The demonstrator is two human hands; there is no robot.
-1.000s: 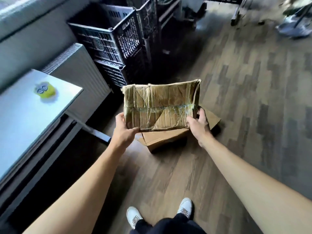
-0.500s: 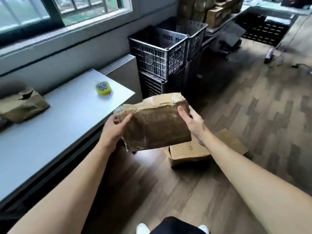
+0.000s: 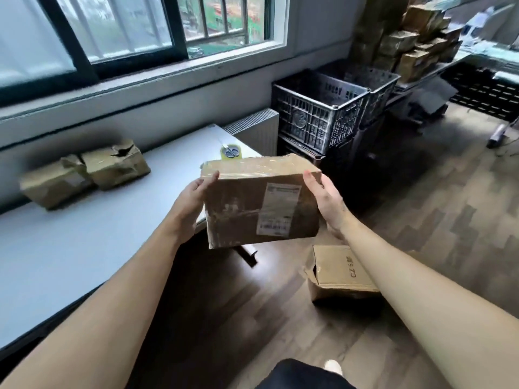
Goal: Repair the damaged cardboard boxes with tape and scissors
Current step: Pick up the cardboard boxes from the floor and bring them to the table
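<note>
Beside the table (image 3: 84, 248) bearing crushed boxes (image 3: 84, 172), both hands' fingers (image 3: 209, 178) grip a taped box (image 3: 261, 203).

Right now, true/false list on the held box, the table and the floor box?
1. Both hands, left and right, hold the labelled box. True.
2. The scissors lie on the floor. False: they rest on the tape roll on the table.
3. Two crushed boxes sit on the table. True.
4. The floor box is stacked in the crate. False: it sits on the floor.
</note>
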